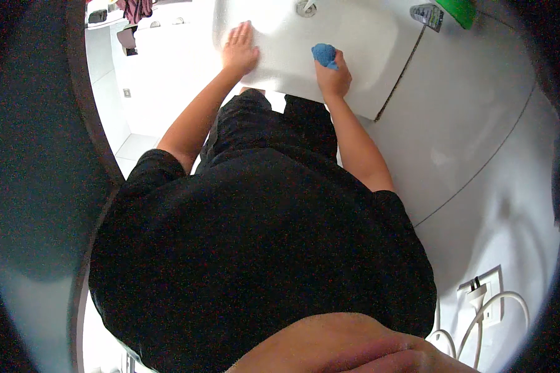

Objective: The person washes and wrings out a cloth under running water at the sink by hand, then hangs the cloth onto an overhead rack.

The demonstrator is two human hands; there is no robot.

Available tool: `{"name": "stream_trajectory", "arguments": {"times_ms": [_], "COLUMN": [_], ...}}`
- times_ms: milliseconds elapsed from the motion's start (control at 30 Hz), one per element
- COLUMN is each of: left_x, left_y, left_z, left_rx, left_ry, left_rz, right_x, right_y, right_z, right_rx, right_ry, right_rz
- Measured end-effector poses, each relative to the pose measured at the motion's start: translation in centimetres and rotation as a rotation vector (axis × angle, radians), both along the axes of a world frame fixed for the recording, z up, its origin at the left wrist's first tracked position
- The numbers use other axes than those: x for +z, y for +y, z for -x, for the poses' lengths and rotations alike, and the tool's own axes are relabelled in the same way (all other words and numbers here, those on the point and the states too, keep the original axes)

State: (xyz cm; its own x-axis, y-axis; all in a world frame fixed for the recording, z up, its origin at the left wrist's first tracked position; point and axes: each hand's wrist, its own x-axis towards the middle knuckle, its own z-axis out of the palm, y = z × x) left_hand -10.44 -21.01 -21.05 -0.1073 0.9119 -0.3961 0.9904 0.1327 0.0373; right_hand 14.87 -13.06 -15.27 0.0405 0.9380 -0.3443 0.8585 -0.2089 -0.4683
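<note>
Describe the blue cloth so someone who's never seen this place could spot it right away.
Find the white sink at the top of the picture. Below its drain and slightly right, the person's right hand grips the crumpled cloth. Its blue colour sets it apart from the white sink and the green object at upper right.

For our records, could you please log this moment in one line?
left hand: flat on white sink | right hand: gripping blue cloth

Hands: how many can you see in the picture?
2. The left hand rests on the left side of the white sink; the right hand holds a bunched blue cloth, hiding some fingers.
</note>
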Motion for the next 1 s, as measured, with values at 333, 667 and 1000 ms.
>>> {"name": "stream_trajectory", "arguments": {"times_ms": [333,667,1000], "left_x": [-4.3,3.7,8.1], "left_y": [12.5,13.6,13.0], "left_z": [-6.8,-3.8,-4.9], "left_rx": [0.466,1.014,1.341], "left_ry": [-0.760,-1.839,-1.847], "left_rz": [-0.494,0.267,0.257], "right_x": [-4.3,-3.3,3.3], "right_y": [0.9,5.1,9.1], "right_z": [0.3,6.9,5.6], "right_rx": [0.020,0.020,-0.369], "right_ry": [0.156,0.852,1.047], "right_rz": [0.173,0.279,0.409]}}
